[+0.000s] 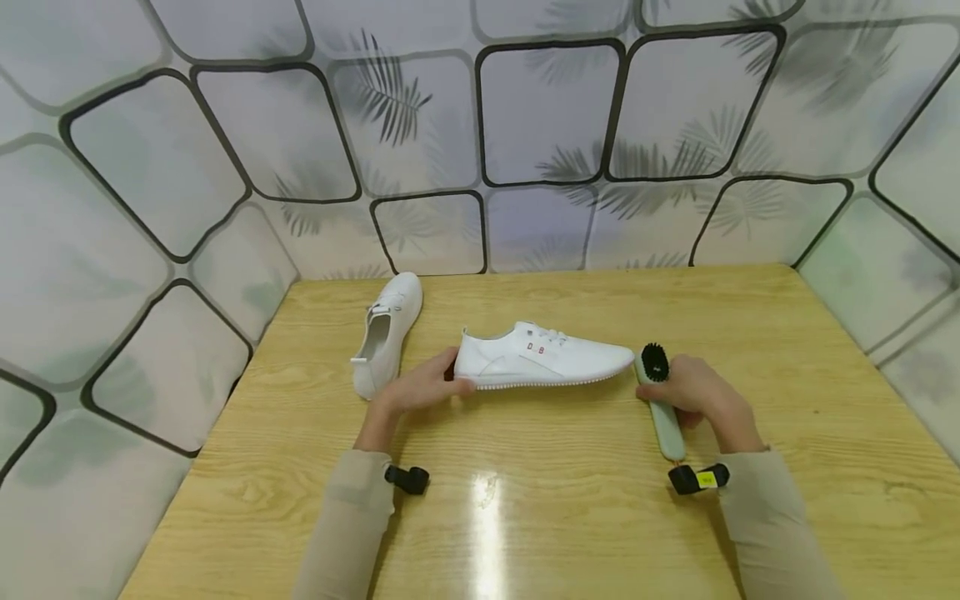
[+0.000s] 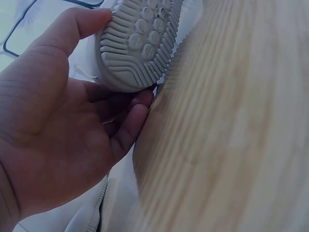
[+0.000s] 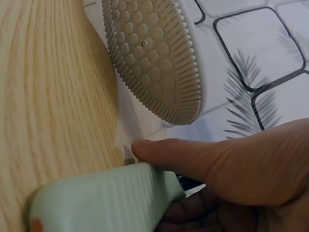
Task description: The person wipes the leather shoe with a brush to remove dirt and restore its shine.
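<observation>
My left hand [image 1: 420, 385] grips the heel of a white lace-up shoe [image 1: 540, 360], which lies lengthwise with its toe to the right. In the left wrist view the thumb is on one side of the heel and curled fingers are under the other, with the ridged sole [image 2: 140, 43] facing the camera. By the shoe's toe, my right hand [image 1: 701, 392] holds a pale green brush [image 1: 666, 425], black bristles [image 1: 655, 362] facing up and handle pointing toward me. The right wrist view shows the shoe's studded sole [image 3: 149, 63] beyond the thumb.
The matching white shoe [image 1: 401, 312] stands behind my left wrist, toe pointing away. Both sit on a wooden table [image 1: 570, 483]. A patterned white backdrop [image 1: 551, 117] rises along the table's back and sides.
</observation>
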{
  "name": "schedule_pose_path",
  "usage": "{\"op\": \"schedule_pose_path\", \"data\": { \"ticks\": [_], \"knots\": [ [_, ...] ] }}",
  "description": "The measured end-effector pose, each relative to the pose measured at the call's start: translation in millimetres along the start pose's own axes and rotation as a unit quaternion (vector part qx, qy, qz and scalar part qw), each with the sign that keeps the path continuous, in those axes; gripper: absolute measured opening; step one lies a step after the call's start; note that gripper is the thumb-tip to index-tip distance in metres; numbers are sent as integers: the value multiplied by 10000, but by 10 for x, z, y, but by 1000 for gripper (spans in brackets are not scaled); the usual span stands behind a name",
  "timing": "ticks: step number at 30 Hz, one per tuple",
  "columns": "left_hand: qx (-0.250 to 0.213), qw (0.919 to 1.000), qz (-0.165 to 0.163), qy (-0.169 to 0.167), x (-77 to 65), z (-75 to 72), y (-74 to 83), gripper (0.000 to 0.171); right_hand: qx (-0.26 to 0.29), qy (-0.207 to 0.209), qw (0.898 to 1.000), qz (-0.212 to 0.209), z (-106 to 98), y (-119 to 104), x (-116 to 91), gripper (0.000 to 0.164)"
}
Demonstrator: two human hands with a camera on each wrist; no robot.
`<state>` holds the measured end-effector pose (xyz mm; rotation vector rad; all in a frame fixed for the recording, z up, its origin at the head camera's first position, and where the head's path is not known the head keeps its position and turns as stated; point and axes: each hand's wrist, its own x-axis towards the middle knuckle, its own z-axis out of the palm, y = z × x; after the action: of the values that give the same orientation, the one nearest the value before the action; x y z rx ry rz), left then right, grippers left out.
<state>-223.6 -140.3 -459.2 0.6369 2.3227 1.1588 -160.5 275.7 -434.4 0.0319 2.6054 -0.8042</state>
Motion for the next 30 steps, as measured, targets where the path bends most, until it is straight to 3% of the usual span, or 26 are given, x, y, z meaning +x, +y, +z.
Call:
{"op": "schedule_pose_path", "data": {
  "ticks": [9, 17, 21, 24, 28, 30],
  "knots": [
    [-40, 9993, -66, -358, 28, -7, 21, 82, 562, -97, 9983, -110, -14, 158, 96, 51],
    [-77, 9996, -2, -269, -43, 104, -15, 76, 679, -82, 9976, -116, 74, 215, 81, 48],
    [-184, 9996, 45, -207, -93, 179, -5, 73, 1006, 263, 9941, -309, 99, 226, 110, 43],
    [-295, 9993, 177, -133, -75, 190, 5, 73, 1892, 661, 9786, -472, 51, 205, 140, 44],
    [-447, 9985, 221, -223, -28, 150, 28, 74, 3145, 1344, 9362, -807, -31, -10, 67, 46],
    [-497, 9984, 155, -209, -24, 119, 38, 74, 3374, 1683, 9201, -1062, -30, -237, 12, 41]
  ]
}}
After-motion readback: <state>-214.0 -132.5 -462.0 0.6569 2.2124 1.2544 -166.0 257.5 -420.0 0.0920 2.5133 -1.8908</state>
